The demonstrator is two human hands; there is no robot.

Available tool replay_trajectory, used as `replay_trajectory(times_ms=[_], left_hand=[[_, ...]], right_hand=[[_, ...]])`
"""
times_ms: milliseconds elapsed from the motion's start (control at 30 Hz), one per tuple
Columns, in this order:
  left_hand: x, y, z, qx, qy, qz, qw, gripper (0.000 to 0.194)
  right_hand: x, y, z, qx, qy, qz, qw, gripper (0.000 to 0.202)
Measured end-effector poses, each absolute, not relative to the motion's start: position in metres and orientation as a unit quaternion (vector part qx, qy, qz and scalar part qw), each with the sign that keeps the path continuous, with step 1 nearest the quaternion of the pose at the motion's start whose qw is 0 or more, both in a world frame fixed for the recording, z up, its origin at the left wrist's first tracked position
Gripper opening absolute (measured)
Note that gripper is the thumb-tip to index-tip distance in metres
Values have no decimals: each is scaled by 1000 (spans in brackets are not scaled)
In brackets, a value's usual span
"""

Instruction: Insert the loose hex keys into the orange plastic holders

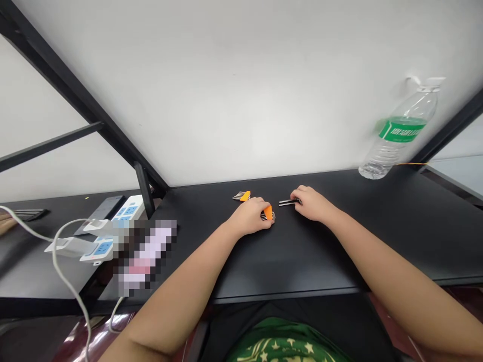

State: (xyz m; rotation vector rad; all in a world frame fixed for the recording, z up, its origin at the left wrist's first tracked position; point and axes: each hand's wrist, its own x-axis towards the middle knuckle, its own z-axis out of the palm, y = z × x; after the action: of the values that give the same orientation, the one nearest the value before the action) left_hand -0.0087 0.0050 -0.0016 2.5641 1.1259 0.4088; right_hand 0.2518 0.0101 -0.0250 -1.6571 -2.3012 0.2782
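- The left hand (251,217) lies curled over an orange-handled key set (267,213) on the black tabletop (339,246), pinching it at the fingertips; the small tool could slip out sideways under that light grip.
- Just beside it, the right hand (313,203) pinches loose metal keys (289,202); these thin rods could roll away if released.
- Farther back lies a second orange set (242,196), apart from both hands.
- A water bottle (400,133) stands far right, easily toppled by a sweeping arm.
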Motion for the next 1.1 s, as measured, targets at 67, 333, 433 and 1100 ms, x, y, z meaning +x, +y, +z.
replay_trajectory(times_ms=[67,333,433,1100], left_hand=[[-8,5,-2,895,391,146,157,20],[-6,4,-1,891,390,167,163,18],[-4,3,0,894,379,177,161,16],[-8,6,-3,891,407,150,135,19]], right_hand=[[251,14,-29,-578,-795,100,153,23],[236,3,-19,-511,-815,111,248,17],[222,-7,-16,-447,-814,249,276,13],[251,7,-21,-588,-788,91,160,22]])
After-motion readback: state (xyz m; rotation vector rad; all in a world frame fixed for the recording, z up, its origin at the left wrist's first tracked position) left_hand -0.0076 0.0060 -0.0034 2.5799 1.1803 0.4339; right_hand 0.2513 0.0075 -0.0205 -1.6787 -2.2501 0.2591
